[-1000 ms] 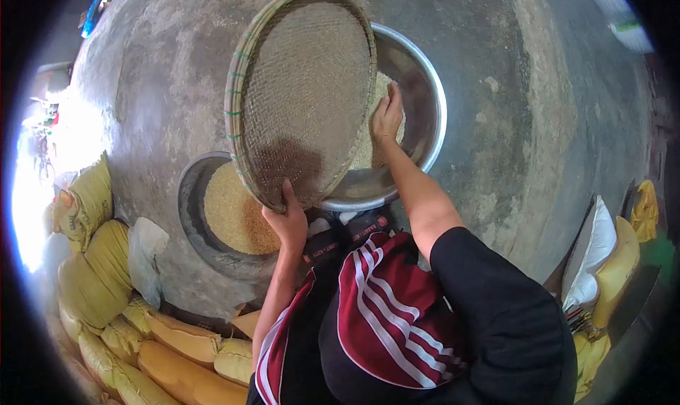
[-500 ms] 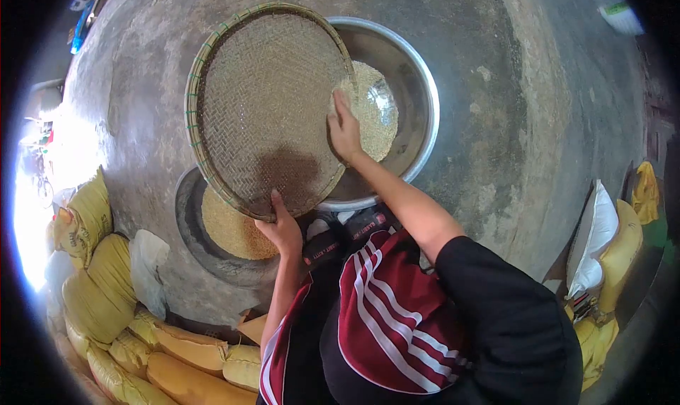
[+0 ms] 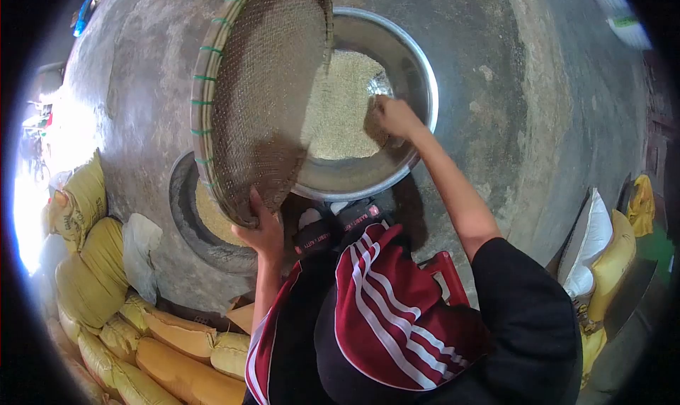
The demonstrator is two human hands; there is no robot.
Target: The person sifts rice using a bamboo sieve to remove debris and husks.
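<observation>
My left hand (image 3: 262, 229) grips the lower rim of a round woven winnowing basket (image 3: 258, 100), thumb on the inner face. The basket is tilted steeply, its right edge hanging over a large metal basin (image 3: 428, 129). Pale grain (image 3: 343, 107) covers the bottom of this basin. Above the right part of the grain is my right hand (image 3: 398, 117), apart from the basket, fingers curled in; whether anything is inside them is hidden. A dark, shallow tub (image 3: 185, 210) with more yellowish grain (image 3: 212, 217) lies partly beneath the basket at lower left.
Stuffed yellow sacks (image 3: 92, 277) line the lower left, beside a whitish bag (image 3: 144, 253). More sacks (image 3: 613, 253) stand at the right edge. My slippered feet (image 3: 354, 217) are close to the basin's near rim, and part of a red stool (image 3: 453, 277) shows beside my leg.
The basket has gone from nearly flat to steeply tilted, showing more of the basin's grain. My right hand has left the basket's surface and moved right, its fingers now curled.
</observation>
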